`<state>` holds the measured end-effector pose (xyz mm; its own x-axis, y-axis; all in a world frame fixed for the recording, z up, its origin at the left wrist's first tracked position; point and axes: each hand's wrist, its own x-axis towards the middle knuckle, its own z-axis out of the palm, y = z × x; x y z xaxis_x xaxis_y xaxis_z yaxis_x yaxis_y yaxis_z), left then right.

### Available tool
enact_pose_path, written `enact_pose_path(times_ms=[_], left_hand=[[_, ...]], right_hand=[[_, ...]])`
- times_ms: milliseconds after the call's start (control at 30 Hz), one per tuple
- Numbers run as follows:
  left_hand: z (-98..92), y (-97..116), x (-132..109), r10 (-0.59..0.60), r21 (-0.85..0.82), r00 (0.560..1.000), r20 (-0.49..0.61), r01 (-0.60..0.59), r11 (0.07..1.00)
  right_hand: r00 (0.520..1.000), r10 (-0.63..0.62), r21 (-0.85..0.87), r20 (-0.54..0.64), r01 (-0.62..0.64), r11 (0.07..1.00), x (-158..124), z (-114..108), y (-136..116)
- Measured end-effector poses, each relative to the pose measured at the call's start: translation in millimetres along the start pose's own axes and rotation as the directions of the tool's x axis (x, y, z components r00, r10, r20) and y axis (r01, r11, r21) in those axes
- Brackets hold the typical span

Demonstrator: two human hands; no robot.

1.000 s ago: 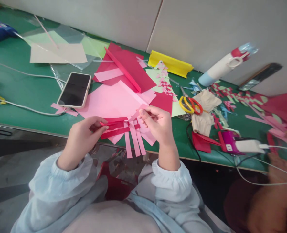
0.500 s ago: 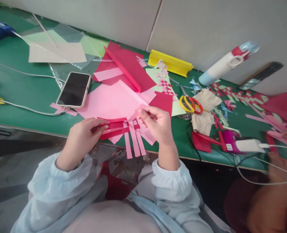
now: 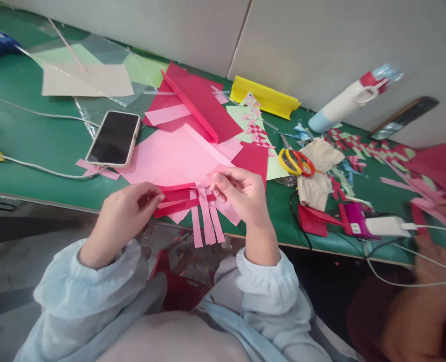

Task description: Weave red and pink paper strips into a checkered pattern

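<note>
Head view: crossed paper strips between two hands.

1. Red strips: right of the left hand, their long axis running sideways from its fingertips toward the right hand. Pink strips cross them nearly at right angles, long axis toward the body, free ends reaching past the table's near edge.

2. Crossing: between the hands, just left of the right hand's fingertips, and so nearer to that hand than to the other.

3. Right hand: thumb and fingers drawn together, apparently pinching the upper end of one pink strip; the remaining ends hang loose, below and left of it.

4. Left hand: thumb and forefinger curled nearly together at the red strips' left end; whether paper lies between the tips cannot be told.

5. Pink sheet: flat, just beyond both hands. Phone: beyond the left hand, overlapping the sheet's left side. Red sheet: farther out.

6. Scissors: right of the right hand and beyond it, near tan cloth.

7. Table: green, beneath the papers, ending at a grey wall well beyond the hands. Another person's hand: far right of the right hand.
</note>
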<state>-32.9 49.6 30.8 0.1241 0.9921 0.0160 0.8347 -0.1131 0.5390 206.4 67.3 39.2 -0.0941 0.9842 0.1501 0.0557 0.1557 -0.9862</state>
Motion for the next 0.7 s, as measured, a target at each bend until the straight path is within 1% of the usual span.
enact_pose_path(times_ms=[100,267,400,467,533,567,633,700], left_hand=[[-0.9,-0.9,-0.6,-0.012,-0.021,1.0,0.004,0.012,1.0],[-1.4,-2.9,-0.4,-0.034,-0.026,0.999,0.006,0.034,0.999],[-0.6,-4.2,0.5,-0.043,-0.021,0.999,0.021,0.043,0.999],[-0.2,-4.9,0.7,-0.041,-0.021,0.999,0.025,0.041,0.999],[0.1,-5.3,0.8,-0.037,-0.024,0.999,0.025,0.038,0.999],[0.2,-5.4,0.7,-0.036,-0.026,0.999,0.025,0.036,0.999],[0.4,-5.3,0.7,-0.033,-0.027,0.999,0.028,0.034,0.999],[0.6,-5.0,0.8,-0.035,-0.028,0.999,0.032,0.036,0.999]], right_hand=[[0.999,-0.003,0.046,0.034,0.001,0.999,-0.4,1.0,0.1],[0.997,0.0,0.021,0.073,-0.002,1.0,-1.2,1.7,-0.2],[0.983,0.001,0.001,0.185,-0.001,1.0,-1.6,-2.5,-3.2],[0.979,-0.001,-0.012,0.202,0.003,1.0,-0.9,-6.7,-3.3],[0.985,0.002,-0.088,0.171,0.013,0.996,-0.1,-11.2,-1.6],[0.989,0.006,-0.163,0.15,0.018,0.986,0.3,-12.9,-0.3],[0.991,0.016,-0.347,0.131,0.031,0.938,0.6,-14.1,2.8],[0.987,0.03,-0.493,0.158,0.052,0.869,0.3,-11.8,5.5]])
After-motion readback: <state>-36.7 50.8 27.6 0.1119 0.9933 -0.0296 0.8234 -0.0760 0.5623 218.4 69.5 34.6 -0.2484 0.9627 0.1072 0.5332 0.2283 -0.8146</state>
